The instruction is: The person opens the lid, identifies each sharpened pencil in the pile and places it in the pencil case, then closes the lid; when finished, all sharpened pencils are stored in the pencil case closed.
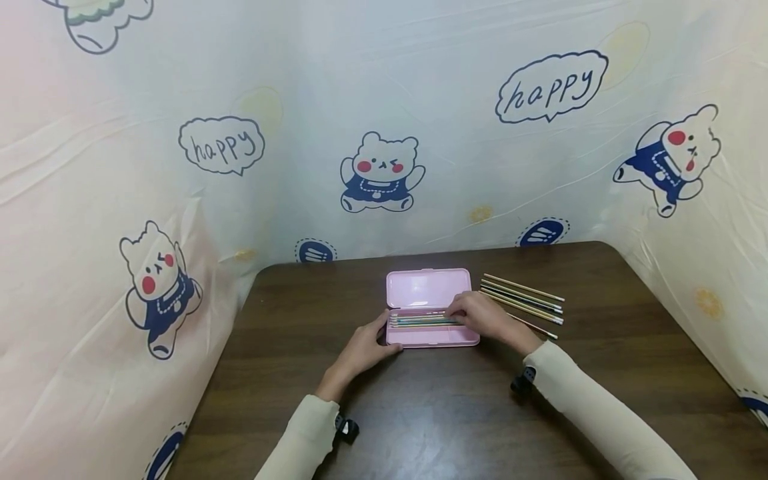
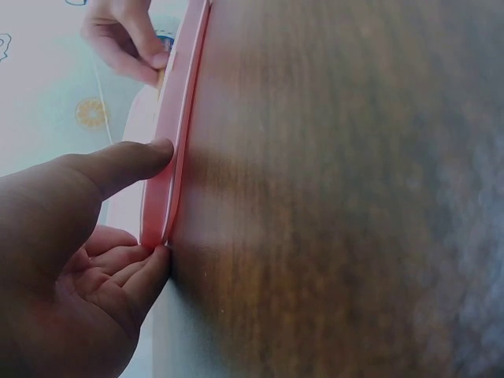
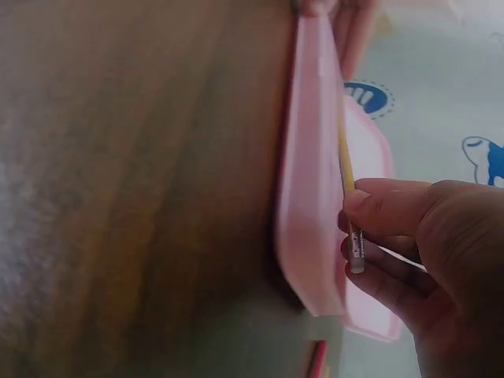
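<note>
A pink pencil case (image 1: 435, 339) lies with its lid (image 1: 427, 288) up and back, and several pencils (image 1: 417, 321) rest side by side inside. My left hand (image 1: 363, 348) grips the case's left end, its thumb (image 2: 146, 164) against the front wall and its fingers at the corner. Over the right part of the case, my right hand (image 1: 477, 313) pinches a yellow pencil (image 3: 347, 161) near its eraser end. In the right wrist view that pencil slants along the case's open top; its far tip is hidden.
Several loose pencils (image 1: 522, 297) lie on the brown table (image 1: 300, 300) just right of the case, with one darker red pencil (image 1: 534, 326) nearer the right forearm. A patterned cloth (image 1: 384, 80) hangs behind and beside the table.
</note>
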`<state>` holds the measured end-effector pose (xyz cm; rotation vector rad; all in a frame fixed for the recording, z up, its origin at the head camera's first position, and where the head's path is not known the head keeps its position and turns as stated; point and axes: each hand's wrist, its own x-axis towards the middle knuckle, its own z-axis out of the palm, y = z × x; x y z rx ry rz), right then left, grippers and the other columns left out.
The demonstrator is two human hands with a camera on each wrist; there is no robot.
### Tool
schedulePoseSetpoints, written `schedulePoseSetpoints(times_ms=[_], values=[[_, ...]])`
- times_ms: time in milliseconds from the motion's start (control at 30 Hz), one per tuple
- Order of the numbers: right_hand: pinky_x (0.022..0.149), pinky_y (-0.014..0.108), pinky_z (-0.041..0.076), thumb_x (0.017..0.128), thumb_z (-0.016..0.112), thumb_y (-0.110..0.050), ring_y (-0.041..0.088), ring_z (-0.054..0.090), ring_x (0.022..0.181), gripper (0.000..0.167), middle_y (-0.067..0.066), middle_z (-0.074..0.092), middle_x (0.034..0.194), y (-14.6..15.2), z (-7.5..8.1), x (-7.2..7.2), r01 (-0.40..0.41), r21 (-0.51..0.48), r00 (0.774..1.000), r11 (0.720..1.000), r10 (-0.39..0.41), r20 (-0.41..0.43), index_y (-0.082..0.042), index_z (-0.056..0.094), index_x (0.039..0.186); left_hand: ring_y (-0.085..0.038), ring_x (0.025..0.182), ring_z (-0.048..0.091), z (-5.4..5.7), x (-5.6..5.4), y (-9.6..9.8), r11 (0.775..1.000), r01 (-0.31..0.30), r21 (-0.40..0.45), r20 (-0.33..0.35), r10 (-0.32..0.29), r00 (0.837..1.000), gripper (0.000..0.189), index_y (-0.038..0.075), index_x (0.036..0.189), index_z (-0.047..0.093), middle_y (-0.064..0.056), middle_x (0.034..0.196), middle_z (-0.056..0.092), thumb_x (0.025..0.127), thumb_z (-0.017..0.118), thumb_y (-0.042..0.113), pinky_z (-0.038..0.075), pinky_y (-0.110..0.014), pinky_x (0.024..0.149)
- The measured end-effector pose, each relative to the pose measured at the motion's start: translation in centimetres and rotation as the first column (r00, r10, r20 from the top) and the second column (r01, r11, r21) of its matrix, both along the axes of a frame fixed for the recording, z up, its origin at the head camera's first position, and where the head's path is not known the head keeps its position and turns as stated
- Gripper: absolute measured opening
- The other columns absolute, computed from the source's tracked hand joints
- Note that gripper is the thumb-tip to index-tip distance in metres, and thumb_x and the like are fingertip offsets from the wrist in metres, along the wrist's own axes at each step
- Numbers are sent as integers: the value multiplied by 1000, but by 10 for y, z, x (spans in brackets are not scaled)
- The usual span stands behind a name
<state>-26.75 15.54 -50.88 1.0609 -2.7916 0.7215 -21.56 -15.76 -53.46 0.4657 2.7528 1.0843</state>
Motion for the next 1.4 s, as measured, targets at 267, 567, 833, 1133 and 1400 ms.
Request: schedulePoseSetpoints(times_ms=[267,567,833,1133,1400], values=[[88,42,62,94,78,-2,19,74,97,18,3,78,104,-5,-7,2,-10,32,999,999,11,-36,-10,85,109,-32,153,47,0,0,-1,1000,-1,-2,-2,1,1000,92,9,168,32,-15,170,40,95,82,37,44,-48,122],[90,44,62,95,77,-3,20,73,99,20,4,78,107,-4,-3,1,12,26,1000,1000,-12,-8,-9,84,113,-32,153,48,0,1,-2,1000,7,1,-12,-7,1000,92,8,168,32,-15,170,40,96,82,36,45,-48,121],[86,45,62,99,75,-8,23,74,98,15,8,80,108,1,23,-19,77,-7,997,997,-77,-25,-5,83,112,-32,153,47,2,2,-1,1000,8,7,-5,-8,1000,91,8,168,31,-15,170,39,96,81,34,44,-48,121],[102,51,59,104,69,-12,31,71,116,23,12,77,123,2,45,-53,189,-7,980,982,-188,66,-7,80,123,-32,153,48,0,1,0,1000,-1,-7,-4,1,1000,91,7,167,33,-16,170,40,96,82,35,44,-48,121],[114,57,51,107,64,-17,38,64,134,34,18,71,139,-4,37,-70,182,39,964,983,-186,187,-2,71,137,-32,153,47,-1,0,0,1000,2,3,-9,-2,1000,92,7,167,32,-16,170,40,96,82,36,44,-48,121]])
